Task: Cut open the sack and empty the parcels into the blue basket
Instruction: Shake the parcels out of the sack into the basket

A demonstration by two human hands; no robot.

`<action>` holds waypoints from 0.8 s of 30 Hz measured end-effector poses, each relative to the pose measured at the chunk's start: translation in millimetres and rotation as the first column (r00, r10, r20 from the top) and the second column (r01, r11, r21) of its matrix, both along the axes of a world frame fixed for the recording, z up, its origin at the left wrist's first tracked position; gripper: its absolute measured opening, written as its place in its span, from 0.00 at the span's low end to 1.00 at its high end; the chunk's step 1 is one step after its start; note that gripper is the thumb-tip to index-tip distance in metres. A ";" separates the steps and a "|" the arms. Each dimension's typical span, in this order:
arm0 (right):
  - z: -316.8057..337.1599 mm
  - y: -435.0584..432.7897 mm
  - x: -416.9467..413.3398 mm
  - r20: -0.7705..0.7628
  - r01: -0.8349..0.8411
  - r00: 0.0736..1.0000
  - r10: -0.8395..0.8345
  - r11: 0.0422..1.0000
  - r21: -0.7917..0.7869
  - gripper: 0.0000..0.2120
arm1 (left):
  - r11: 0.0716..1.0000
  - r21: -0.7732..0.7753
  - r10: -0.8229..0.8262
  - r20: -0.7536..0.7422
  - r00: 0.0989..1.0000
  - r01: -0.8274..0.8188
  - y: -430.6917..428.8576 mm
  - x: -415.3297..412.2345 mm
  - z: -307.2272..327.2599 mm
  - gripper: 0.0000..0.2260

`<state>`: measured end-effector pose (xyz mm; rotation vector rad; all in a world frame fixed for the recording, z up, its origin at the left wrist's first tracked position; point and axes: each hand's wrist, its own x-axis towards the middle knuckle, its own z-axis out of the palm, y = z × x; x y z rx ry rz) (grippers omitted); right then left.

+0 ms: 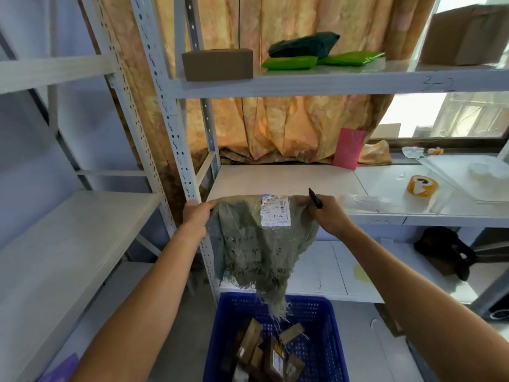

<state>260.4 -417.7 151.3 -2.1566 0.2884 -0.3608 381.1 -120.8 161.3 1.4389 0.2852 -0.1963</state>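
At arm's reach in front of the shelving, left hand (197, 216) grips the upper left corner of the sack (259, 252), fingers curled over bunched cloth. Right hand (327, 216) pinches the upper right corner, fingers closed on the fabric. The same hand also clamps a slim black tool (314, 197), its tip pointing up and away; cutter or marker, cannot tell.

Sack: coarse woven, grey-green, limp and flat. It hangs in a rough triangle, with the lower edge ragged and loose threads trailing. A white printed label (275, 210) is stuck near the top edge, under glossy tape.

The frayed tip hangs just over the rear rim of the blue basket (322, 351), a rectangular plastic crate with perforated walls, standing on the floor. Parcels (271, 357) lie inside it: small brown cardboard boxes, tumbled at angles, some labelled.

Behind: a grey metal upright (176, 150) with punched holes and pale, smooth shelf boards. A yellow tape roll (422, 185) sits on the middle shelf, right of the hands. On the upper shelf sit a plain cardboard box (217, 64) and green plastic mailers (289, 62). An orange patterned curtain (289, 125) hangs in folds at the back.
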 end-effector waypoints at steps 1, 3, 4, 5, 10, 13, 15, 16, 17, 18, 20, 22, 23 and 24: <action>-2.0 -3.0 1.9 -0.039 0.011 0.999 -0.014 0.996 -0.084 0.18 | 0.997 0.058 -0.048 0.055 0.997 0.044 0.6 -0.8 3.7 0.21; -0.5 -6.9 5.0 -0.099 0.030 0.994 -0.048 0.983 -0.181 0.16 | 0.958 0.235 -0.200 0.142 0.969 0.164 0.4 -7.8 15.2 0.14; 5.7 -4.4 2.6 -0.114 0.024 0.992 -0.048 0.978 -0.209 0.13 | 0.922 0.336 -0.257 0.168 0.952 0.190 0.4 -10.2 19.3 0.14; 12.5 -1.1 -0.6 -0.117 0.007 0.992 -0.036 0.971 -0.238 0.12 | 0.886 0.419 -0.300 0.191 0.934 0.199 1.2 -10.9 23.6 0.15; 29.8 8.2 -14.5 -0.260 -0.196 0.964 0.059 0.819 -0.540 0.41 | 0.577 0.641 -0.688 0.049 0.724 0.506 10.4 -21.3 42.8 0.22; 25.1 10.7 -20.2 -0.323 -0.271 0.944 0.064 0.708 -0.652 0.46 | 0.256 0.867 -0.766 -0.088 0.637 0.427 6.8 -27.8 35.6 0.27; 20.3 14.2 -22.8 -0.316 -0.267 0.948 0.044 0.651 -0.711 0.42 | 0.120 0.957 -0.747 -0.089 0.659 0.264 5.8 -27.1 26.6 0.23; 17.8 16.2 -23.6 -0.291 -0.242 0.957 0.020 0.611 -0.754 0.37 | 0.075 0.976 -0.731 -0.086 0.677 0.205 6.6 -26.5 23.1 0.22; 15.0 17.4 -23.7 -0.265 -0.213 0.964 -0.006 0.579 -0.787 0.30 | 0.034 0.986 -0.717 -0.090 0.691 0.163 7.3 -27.0 20.6 0.21; 13.7 19.0 -24.2 -0.239 -0.182 0.970 -0.031 0.559 -0.809 0.24 | 0.000 0.992 -0.711 -0.086 0.698 0.123 8.1 -28.3 18.3 0.21; 11.5 23.3 -24.5 -0.207 -0.137 0.976 -0.069 0.547 -0.826 0.16 | -0.089 0.996 -0.706 -0.056 0.706 -0.010 7.5 -33.0 13.8 0.21; 12.7 28.8 -23.7 -0.200 -0.116 0.975 -0.100 0.540 -0.834 0.13 | -0.100 0.989 -0.705 0.004 0.709 -0.105 3.5 -40.3 14.7 0.21; 15.0 32.2 -23.6 -0.195 -0.100 0.974 -0.116 0.553 -0.827 0.13 | -0.062 0.995 -0.685 0.015 0.728 -0.079 -0.1 -45.4 17.6 0.19; 18.4 35.7 -23.6 -0.199 -0.078 0.970 -0.142 0.591 -0.803 0.15 | 0.027 1.000 -0.654 0.030 0.756 -0.015 -4.0 -49.1 19.8 0.16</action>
